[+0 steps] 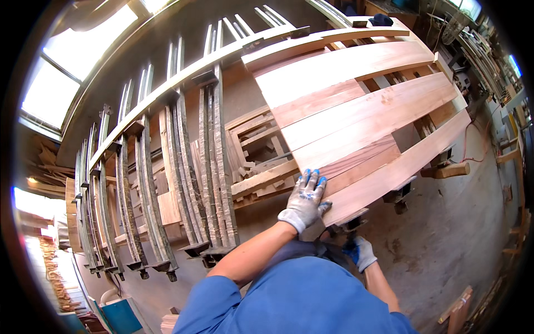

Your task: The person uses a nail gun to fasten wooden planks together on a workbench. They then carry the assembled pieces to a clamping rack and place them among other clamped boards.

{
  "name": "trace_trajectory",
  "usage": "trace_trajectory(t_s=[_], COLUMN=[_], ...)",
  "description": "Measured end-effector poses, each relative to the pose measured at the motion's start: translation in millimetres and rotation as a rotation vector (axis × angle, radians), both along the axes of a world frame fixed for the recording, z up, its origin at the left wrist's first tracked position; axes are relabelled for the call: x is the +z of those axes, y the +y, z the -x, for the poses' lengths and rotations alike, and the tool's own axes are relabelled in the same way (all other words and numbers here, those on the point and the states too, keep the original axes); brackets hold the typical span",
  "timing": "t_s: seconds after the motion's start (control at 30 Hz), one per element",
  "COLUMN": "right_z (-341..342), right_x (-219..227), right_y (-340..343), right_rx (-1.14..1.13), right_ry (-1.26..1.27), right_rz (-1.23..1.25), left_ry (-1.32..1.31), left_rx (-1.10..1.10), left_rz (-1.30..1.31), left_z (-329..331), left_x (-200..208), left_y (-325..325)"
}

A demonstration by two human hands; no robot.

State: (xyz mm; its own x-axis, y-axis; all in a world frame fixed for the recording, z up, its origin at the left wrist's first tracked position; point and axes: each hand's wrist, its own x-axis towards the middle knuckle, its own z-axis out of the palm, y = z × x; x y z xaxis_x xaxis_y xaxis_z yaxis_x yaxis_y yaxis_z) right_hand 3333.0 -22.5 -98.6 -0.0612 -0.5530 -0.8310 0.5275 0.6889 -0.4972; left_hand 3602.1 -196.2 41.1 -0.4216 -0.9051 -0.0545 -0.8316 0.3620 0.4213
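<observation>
My left hand (pixel 307 199), in a grey-white glove with blue fingertips, lies with fingers stretched out on the near left corner of a panel of pale and reddish wooden boards (pixel 356 125). The boards lie side by side, some shorter than others, with gaps toward the far right. Lower and to the right, my right hand (pixel 364 254), gloved alike, is beside the dark metal end of a clamp (pixel 354 224) under the nearest board (pixel 406 167). Its blue fingers curl inward; what they hold is hidden.
A row of long bar clamps (pixel 214 161) hangs from a long pale rail (pixel 156 94) on the left. Behind them lie wooden frames and offcuts (pixel 264 181). A wooden block (pixel 450 170) juts out beneath the panel's right side. Timber (pixel 486 58) stands along the far right.
</observation>
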Motion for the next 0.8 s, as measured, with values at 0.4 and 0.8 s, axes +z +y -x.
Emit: trace_trajectory(t_s=[0.4,0.8], right_z=[139.9,161.4], right_x=[17.8,-8.8], right_y=[-39.2,-83.8], right_rx=[-0.331,-0.404], right_ry=[-0.009,-0.025], right_rz=[-0.106,0.244], left_ry=[-0.046,-0.078], left_rx=[0.013,0.022], left_rz=[0.094,0.058], left_z=[2.7,8.2], left_x=[-5.8,-3.7], left_y=[2.8,0.0])
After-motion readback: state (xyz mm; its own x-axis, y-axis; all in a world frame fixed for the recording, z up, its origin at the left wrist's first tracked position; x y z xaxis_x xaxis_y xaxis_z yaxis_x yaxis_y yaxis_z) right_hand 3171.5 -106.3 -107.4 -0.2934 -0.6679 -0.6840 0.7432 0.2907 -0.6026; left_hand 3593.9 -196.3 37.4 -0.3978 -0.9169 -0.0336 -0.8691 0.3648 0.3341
